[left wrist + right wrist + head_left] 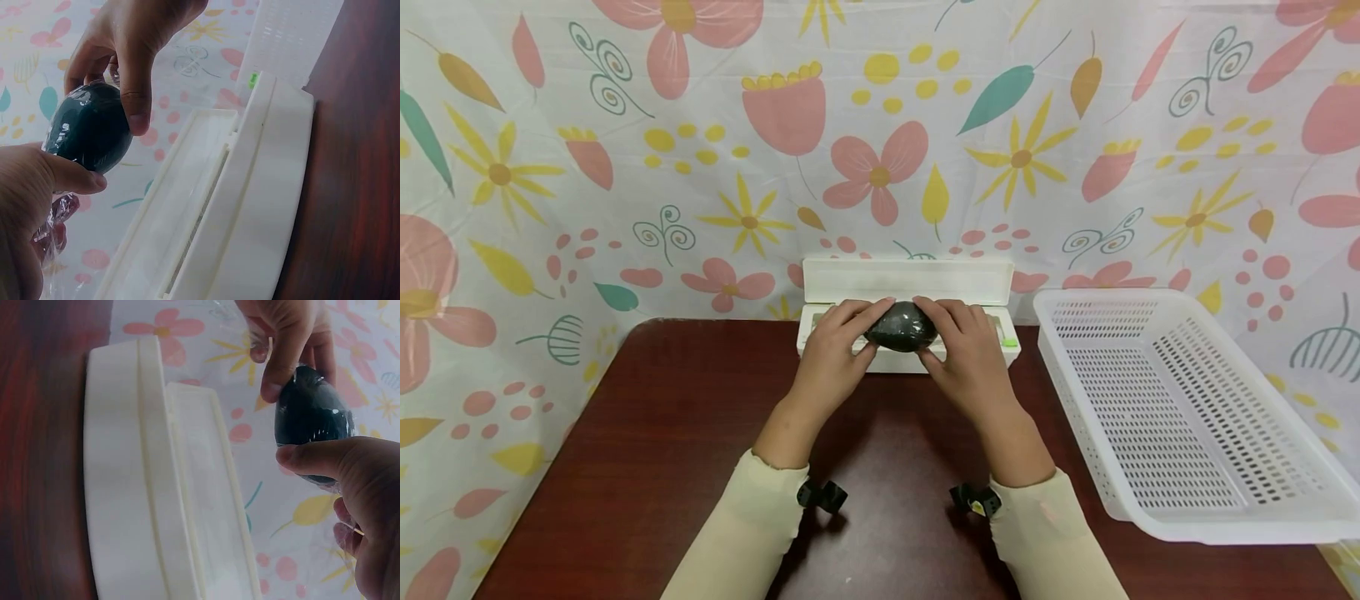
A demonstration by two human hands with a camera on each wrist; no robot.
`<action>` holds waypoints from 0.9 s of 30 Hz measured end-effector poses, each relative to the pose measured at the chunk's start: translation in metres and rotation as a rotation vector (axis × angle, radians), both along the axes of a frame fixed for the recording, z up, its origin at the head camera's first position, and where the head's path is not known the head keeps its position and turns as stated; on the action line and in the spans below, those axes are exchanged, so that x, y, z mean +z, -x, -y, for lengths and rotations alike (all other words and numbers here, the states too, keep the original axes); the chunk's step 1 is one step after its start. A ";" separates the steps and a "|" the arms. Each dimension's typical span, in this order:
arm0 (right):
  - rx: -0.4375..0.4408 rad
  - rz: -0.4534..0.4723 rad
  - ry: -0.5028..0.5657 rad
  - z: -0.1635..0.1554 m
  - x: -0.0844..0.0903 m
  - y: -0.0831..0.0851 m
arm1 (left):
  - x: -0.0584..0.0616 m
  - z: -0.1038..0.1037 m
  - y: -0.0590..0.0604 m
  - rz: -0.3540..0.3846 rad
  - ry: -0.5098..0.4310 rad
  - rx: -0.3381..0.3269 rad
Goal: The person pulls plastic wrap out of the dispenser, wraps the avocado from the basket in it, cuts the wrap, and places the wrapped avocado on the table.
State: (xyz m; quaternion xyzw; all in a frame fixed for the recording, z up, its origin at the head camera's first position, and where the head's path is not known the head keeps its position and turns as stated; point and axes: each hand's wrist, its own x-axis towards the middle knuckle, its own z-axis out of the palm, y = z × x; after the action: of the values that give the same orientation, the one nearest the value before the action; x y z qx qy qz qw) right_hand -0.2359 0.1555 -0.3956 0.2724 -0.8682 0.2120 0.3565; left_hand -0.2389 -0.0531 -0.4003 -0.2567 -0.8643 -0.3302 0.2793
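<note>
Both hands [831,350] [966,354] pinch film-wrapped avocado [901,327] over wrap dispenser [908,283]; I'd pull film taut, smooth seams underneath, avoid tearing.

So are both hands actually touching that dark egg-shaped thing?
Touching. The left wrist view shows the left hand and right hand with thumbs pressed onto the wrapped dark egg-shaped thing.
</note>
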 end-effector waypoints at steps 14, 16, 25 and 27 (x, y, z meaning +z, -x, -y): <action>0.039 0.032 -0.003 -0.003 0.013 -0.009 | 0.012 0.000 -0.008 -0.032 0.006 -0.014; 0.037 0.026 -0.006 -0.003 0.015 -0.010 | 0.013 0.000 -0.009 -0.037 0.008 -0.013; 0.029 -0.028 -0.016 0.000 0.018 -0.017 | 0.021 0.004 -0.017 -0.044 0.016 -0.012; 0.025 -0.038 -0.023 0.000 0.019 -0.018 | 0.021 0.005 -0.017 -0.046 0.023 -0.015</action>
State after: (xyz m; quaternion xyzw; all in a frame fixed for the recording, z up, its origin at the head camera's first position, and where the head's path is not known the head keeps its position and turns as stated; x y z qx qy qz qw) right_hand -0.2183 0.1554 -0.3769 0.2913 -0.8601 0.2012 0.3672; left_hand -0.2218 -0.0578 -0.3791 -0.2737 -0.8595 -0.3163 0.2936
